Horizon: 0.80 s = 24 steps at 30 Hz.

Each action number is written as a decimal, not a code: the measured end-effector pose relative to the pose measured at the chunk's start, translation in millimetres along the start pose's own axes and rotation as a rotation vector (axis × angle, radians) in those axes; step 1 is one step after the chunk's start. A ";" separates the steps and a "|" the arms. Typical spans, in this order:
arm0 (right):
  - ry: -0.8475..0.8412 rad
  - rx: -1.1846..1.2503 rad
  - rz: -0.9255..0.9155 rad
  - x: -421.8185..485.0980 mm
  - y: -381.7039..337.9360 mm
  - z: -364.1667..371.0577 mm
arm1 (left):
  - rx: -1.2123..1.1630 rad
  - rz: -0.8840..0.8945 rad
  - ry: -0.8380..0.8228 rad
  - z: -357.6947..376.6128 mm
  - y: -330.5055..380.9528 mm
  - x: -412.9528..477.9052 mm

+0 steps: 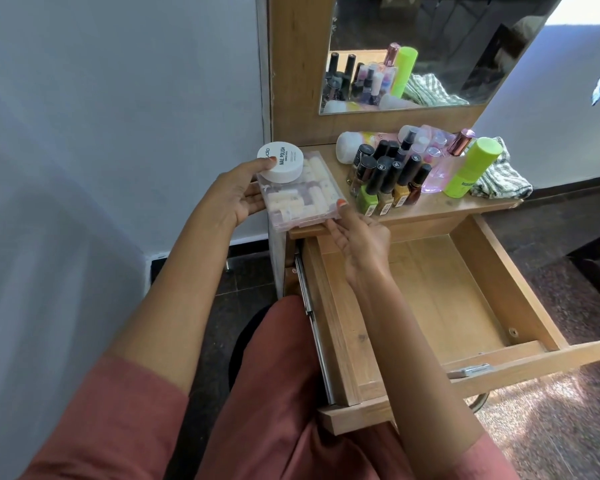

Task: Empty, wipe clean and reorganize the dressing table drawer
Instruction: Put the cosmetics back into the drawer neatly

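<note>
Pale wood forms the biggest piece, the open rectangular dressing-table drawer (pixel 458 299). It is pulled far out below the wooden table top (pixel 444 205), and its floor is bare. We judge it stiff and fairly heavy, best moved by its broad front panel and not by its thin side walls. Next in size is the flat clear plastic box (pixel 305 199) packed with rows of pale nail tips. It sits at the table top's front left corner, just behind the drawer's back edge, and we cannot tell whether it rests on the wood or is held just over it. It looks light, rigid and smooth, so likely slippery, and its loose contents could spill if it tips. We would grip it at opposite edges and keep it level. Our right hand (pixel 357 244) pinches its near right corner, thumb on top and fingers beneath. On the box sits a small round white plastic tub (pixel 280 161) with "NAIL POLISH" printed on its lid. It is free to slide off, so it needs pinning from above. Our left hand (pixel 239 195) does that, clamping the stack with its thumb on the tub's lid and its fingers curled under the box.
</note>
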State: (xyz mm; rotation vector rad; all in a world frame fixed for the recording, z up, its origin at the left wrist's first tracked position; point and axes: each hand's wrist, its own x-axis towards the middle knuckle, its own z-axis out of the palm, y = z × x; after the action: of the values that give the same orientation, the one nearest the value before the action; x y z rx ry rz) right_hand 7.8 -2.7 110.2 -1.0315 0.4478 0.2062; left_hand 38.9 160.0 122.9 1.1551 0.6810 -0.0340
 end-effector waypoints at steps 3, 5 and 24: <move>-0.010 -0.019 0.022 -3.9 0.5 -5.1 | -0.009 0.002 0.001 -2.0 -3.8 -8.3; -0.022 -0.026 0.031 -7.2 -0.6 -9.9 | 0.003 0.008 0.002 -3.3 -5.9 -14.4; -0.043 -0.199 0.142 -58.7 -19.6 -107.7 | 0.084 -0.041 -0.064 15.0 -77.8 -84.7</move>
State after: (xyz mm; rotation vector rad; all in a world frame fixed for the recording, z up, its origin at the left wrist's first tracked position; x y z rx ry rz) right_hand -65.4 -103.0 105.3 -1.1883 0.4681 0.4051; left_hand -49.8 87.6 105.2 1.2156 0.6516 -0.1354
